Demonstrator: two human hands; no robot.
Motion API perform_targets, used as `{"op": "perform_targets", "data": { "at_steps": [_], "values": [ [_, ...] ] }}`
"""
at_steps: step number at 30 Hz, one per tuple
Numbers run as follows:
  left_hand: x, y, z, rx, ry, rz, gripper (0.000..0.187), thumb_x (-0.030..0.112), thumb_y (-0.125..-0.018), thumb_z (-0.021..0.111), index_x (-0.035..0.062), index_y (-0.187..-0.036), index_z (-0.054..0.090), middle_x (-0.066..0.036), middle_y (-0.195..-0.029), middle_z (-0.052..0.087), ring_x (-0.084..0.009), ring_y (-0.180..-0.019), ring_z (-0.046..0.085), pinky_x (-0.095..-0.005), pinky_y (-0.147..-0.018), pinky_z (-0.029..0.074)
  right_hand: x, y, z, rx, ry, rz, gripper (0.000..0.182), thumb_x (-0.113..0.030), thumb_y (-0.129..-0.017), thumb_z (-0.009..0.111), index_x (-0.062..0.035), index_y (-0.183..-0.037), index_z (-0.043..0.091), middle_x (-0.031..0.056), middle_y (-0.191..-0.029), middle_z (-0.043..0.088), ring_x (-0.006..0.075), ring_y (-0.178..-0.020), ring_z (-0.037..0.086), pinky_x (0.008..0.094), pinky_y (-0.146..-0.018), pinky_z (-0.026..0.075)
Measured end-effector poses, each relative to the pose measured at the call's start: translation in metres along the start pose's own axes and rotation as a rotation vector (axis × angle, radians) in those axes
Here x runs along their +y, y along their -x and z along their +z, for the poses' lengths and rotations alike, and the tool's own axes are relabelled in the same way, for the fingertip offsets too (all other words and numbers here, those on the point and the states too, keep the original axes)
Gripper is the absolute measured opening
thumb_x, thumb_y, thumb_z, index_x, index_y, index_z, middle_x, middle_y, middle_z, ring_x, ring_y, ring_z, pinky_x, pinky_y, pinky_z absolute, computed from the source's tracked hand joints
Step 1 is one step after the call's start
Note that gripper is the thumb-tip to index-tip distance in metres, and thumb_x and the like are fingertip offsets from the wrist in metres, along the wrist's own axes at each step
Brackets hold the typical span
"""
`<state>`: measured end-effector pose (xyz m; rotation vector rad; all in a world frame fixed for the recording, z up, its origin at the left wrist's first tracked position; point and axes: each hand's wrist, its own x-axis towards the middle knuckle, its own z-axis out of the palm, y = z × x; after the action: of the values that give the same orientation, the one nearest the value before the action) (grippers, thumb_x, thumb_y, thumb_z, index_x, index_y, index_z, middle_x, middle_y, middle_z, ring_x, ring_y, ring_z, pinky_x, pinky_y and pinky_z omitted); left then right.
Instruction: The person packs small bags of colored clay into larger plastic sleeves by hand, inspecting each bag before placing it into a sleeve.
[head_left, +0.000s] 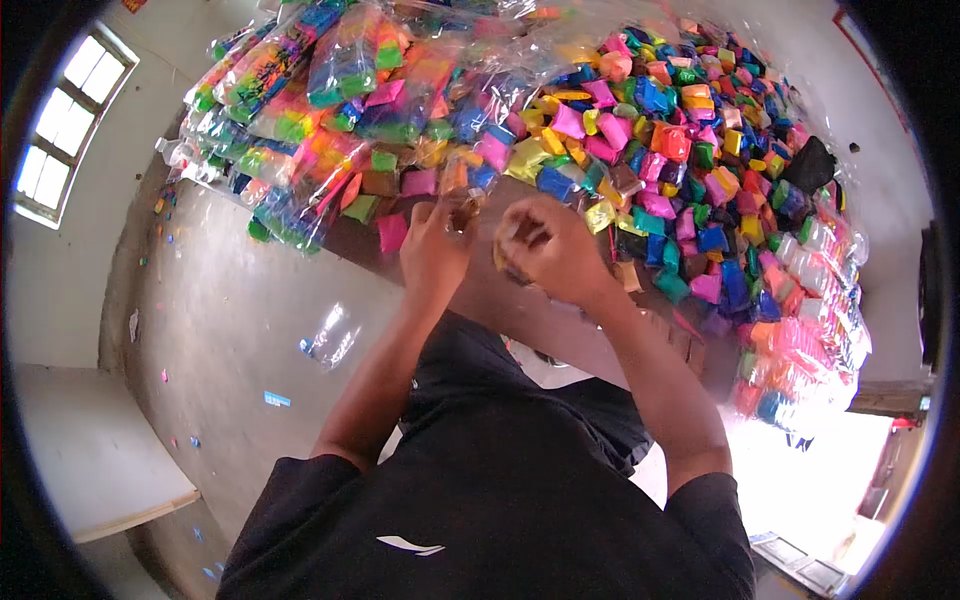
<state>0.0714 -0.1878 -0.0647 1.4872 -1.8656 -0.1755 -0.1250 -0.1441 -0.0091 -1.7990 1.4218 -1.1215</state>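
Over the near edge of the table, my left hand (437, 245) is closed, its fingertips pinched together by a shiny, see-through bit of plastic (466, 208). What exactly it grips is blurred. A short gap to the right, my right hand (555, 245) has its fingers curled in, and anything inside them is hidden. Just beyond both hands lies a large heap of small coloured packets (640, 150) in foil-like wrapping. A pink packet (392, 232) rests beside my left hand, near the table edge. Yellow packets (526, 160) lie just past my right hand.
Clear bags of coloured packets (290, 90) pile up at the back left. More filled bags (800, 350) stand at the right end. A black bundle (810, 165) sits on the heap. On the floor (230, 330) lie a clear plastic bag (332, 338) and a blue strip (277, 399).
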Motion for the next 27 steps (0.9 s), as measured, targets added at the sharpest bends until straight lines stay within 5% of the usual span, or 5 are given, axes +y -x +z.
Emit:
{"op": "perform_targets", "data": {
  "at_steps": [2, 5, 11, 18, 27],
  "values": [
    [-0.007, 0.002, 0.005, 0.027, 0.065, 0.070, 0.033, 0.028, -0.084, 0.080, 0.0084, -0.108, 0.068, -0.013, -0.103, 0.063, -0.0374, -0.093, 0.067, -0.0477, -0.075, 0.055, 0.010, 0.007, 0.015, -0.213, 0.212, -0.087, 0.030, -0.017, -0.079, 0.074, -0.0048, -0.106, 0.069, 0.0163, -0.092, 0.068, 0.0312, -0.086, 0.070, 0.0379, -0.076, 0.055],
    [-0.008, 0.001, 0.005, 0.046, 0.051, 0.079, 0.033, 0.027, -0.084, 0.081, 0.0092, -0.109, 0.069, -0.013, -0.103, 0.063, -0.0367, -0.093, 0.067, -0.0463, -0.076, 0.055, 0.030, 0.015, 0.046, -0.047, 0.490, -0.018, 0.029, -0.018, -0.079, 0.074, -0.0044, -0.105, 0.070, 0.0180, -0.093, 0.068, 0.0351, -0.089, 0.069, 0.0417, -0.077, 0.055],
    [-0.008, 0.005, -0.002, -0.014, 0.116, 0.058, 0.034, 0.023, -0.082, 0.081, 0.0098, -0.111, 0.069, -0.013, -0.110, 0.064, -0.0357, -0.098, 0.067, -0.0448, -0.079, 0.055, 0.010, -0.036, 0.038, 0.152, 0.249, -0.149, 0.039, -0.025, -0.079, 0.075, -0.0044, -0.111, 0.067, 0.0235, -0.100, 0.068, 0.0456, -0.097, 0.067, 0.0518, -0.084, 0.054],
    [-0.023, 0.007, -0.010, -0.113, 0.276, 0.127, 0.046, 0.021, -0.079, 0.082, 0.0067, -0.119, 0.066, -0.015, -0.116, 0.063, -0.0378, -0.105, 0.066, -0.0444, -0.085, 0.055, 0.029, -0.059, 0.062, -0.112, 0.275, 0.154, 0.039, -0.021, -0.081, 0.078, 0.0005, -0.110, 0.065, 0.0197, -0.101, 0.070, 0.0357, -0.093, 0.070, 0.0432, -0.086, 0.056],
    [-0.039, 0.006, -0.014, -0.266, 0.380, 0.167, 0.063, 0.025, -0.084, 0.080, 0.0054, -0.138, 0.055, -0.020, -0.136, 0.058, -0.0412, -0.119, 0.061, -0.0465, -0.095, 0.053, 0.029, -0.052, 0.058, -0.026, 0.233, -0.187, 0.033, -0.008, -0.084, 0.075, -0.0016, -0.112, 0.059, 0.0164, -0.102, 0.065, 0.0326, -0.095, 0.069, 0.0402, -0.083, 0.056]
  ]
}}
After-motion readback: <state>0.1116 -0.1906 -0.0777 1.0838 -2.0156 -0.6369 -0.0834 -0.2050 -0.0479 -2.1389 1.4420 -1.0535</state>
